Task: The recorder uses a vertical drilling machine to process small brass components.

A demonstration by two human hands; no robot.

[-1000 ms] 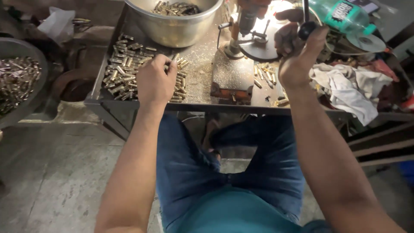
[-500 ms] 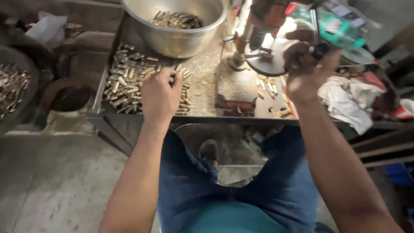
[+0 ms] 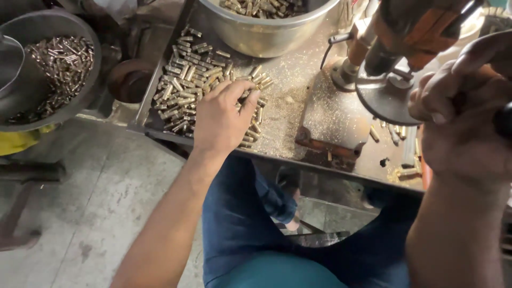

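Observation:
My left hand [image 3: 221, 118] rests palm down on a heap of small brass cylinders [image 3: 192, 88] spread over a metal work tray [image 3: 288, 114]; its fingers curl over a few pieces at the heap's right edge. My right hand [image 3: 461, 114] is raised at the right, fingers wrapped around a dark lever handle [image 3: 504, 120] of a small bench drill press [image 3: 397, 48]. The press head hangs above a round metal plate [image 3: 384, 98] and a rusty base block [image 3: 333, 125].
A large steel bowl [image 3: 266, 26] holding more brass pieces stands at the tray's back. A second bowl of brass parts [image 3: 50, 69] sits at the left over the concrete floor [image 3: 90, 208]. Loose brass pieces [image 3: 397, 138] and shavings litter the tray's right side. My blue-trousered legs are below.
My view has dropped closer to the tray. My left hand has stayed on the brass heap, its fingers now curled over pieces. My right hand has kept its hold on the lever.

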